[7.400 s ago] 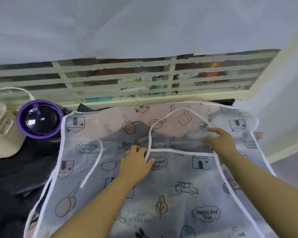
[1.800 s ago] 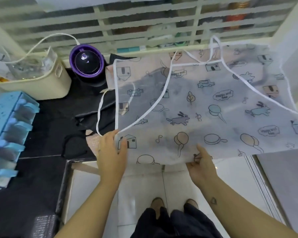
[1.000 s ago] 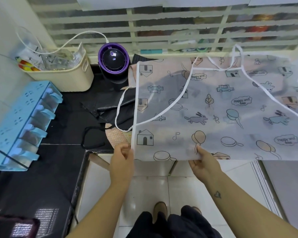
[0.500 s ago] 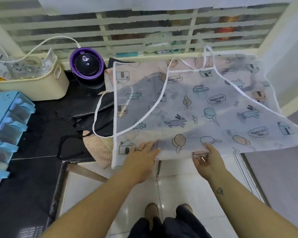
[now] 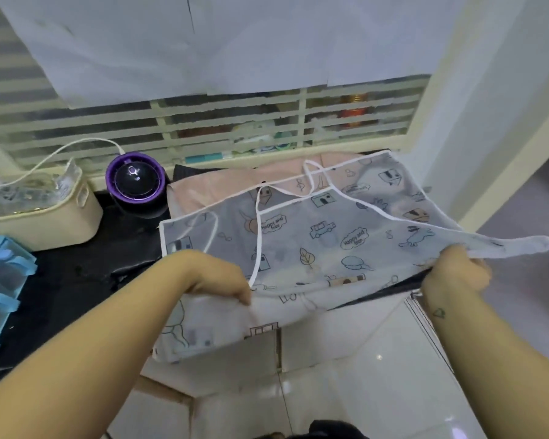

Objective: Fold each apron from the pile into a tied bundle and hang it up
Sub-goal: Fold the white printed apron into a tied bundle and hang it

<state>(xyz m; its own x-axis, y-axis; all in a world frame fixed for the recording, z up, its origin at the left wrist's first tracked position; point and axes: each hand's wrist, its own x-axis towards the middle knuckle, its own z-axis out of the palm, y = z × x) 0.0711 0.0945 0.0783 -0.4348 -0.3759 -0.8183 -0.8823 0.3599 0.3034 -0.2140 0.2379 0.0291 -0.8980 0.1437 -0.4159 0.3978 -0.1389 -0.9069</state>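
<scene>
Left hand (image 5: 217,277) and right hand (image 5: 457,269), fingers curled, each grip the near fold of 1 printed translucent apron (image 5: 314,242) spread across the black counter (image 5: 76,270).

Cream slatted window (image 5: 222,122), seemingly papered above, behind black counter (image 5: 70,274); white tiled floor (image 5: 362,375).

1 printed apron (image 5: 314,236), 1 pink cloth (image 5: 203,191) under it, 2 hands: left hand (image 5: 216,277), right hand (image 5: 455,269), 1 purple-rimmed round appliance (image 5: 136,185), 1 white cable (image 5: 61,149), 1 cream basket (image 5: 45,223), 1 blue drawer rack (image 5: 0,274)
</scene>
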